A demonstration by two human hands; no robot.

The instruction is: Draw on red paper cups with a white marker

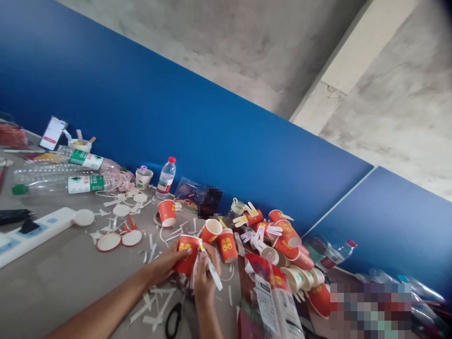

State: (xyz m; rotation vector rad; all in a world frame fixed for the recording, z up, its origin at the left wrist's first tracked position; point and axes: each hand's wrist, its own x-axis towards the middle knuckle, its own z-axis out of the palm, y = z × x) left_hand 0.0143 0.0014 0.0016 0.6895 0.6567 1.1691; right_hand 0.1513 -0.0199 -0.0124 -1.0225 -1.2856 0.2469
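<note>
My left hand (164,264) is closed round a red paper cup (187,261) with gold characters, held above the table. In my right hand (205,285), closed beside the cup, is a white marker (213,273); its yellow end meets the cup's upper right side. Just beyond the fingers, another red paper cup (212,230) leans with its open mouth showing. An upside-down red cup (228,246) stands right of it. Below my hands lie scissors, their black handle (173,321) showing and their blades partly hidden. Cut white paper strips (155,306) are scattered around them.
Cups and cut paper figures pile up on the right (286,240), behind a red plastic package (270,296). At left lie a power strip (52,226), cut cup bottoms (108,242) and plastic bottles (84,183). A red-capped bottle (165,179) stands against the blue partition (141,103).
</note>
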